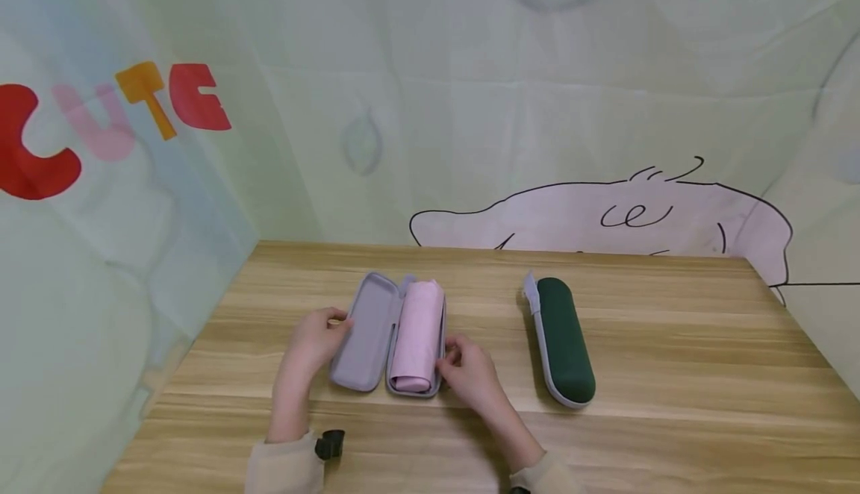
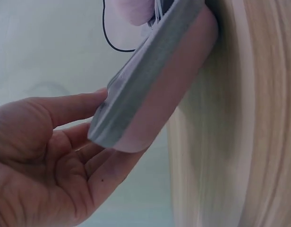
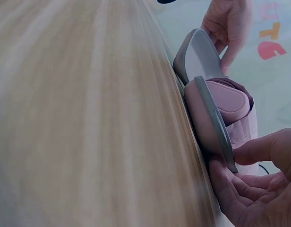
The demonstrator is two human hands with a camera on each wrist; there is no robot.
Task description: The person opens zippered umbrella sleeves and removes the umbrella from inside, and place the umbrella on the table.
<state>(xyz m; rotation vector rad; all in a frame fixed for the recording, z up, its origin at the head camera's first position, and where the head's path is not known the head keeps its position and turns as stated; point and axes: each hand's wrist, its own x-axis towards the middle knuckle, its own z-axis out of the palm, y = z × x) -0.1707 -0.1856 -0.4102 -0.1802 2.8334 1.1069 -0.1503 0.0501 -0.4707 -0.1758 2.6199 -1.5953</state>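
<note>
A pink zip case with grey lining lies open on the table, its lid (image 1: pixel 366 333) to the left and its base (image 1: pixel 394 385) to the right. Inside the base sits a folded pink umbrella (image 1: pixel 418 330), its rounded end showing in the right wrist view. My left hand (image 1: pixel 319 341) pinches the lid's outer edge between thumb and fingers; in the left wrist view the lid (image 2: pixel 159 92) is tilted. With thumb above and fingers beneath, my right hand (image 1: pixel 470 374) grips the base's right rim, beside the umbrella.
Right of the open case lies a closed dark green case (image 1: pixel 566 341) with a grey edge and a pale strap (image 1: pixel 531 292) at its far end. Both rest on a wooden table (image 1: pixel 685 352). A printed cloth backdrop (image 1: pixel 470 106) stands behind the table and along its left side.
</note>
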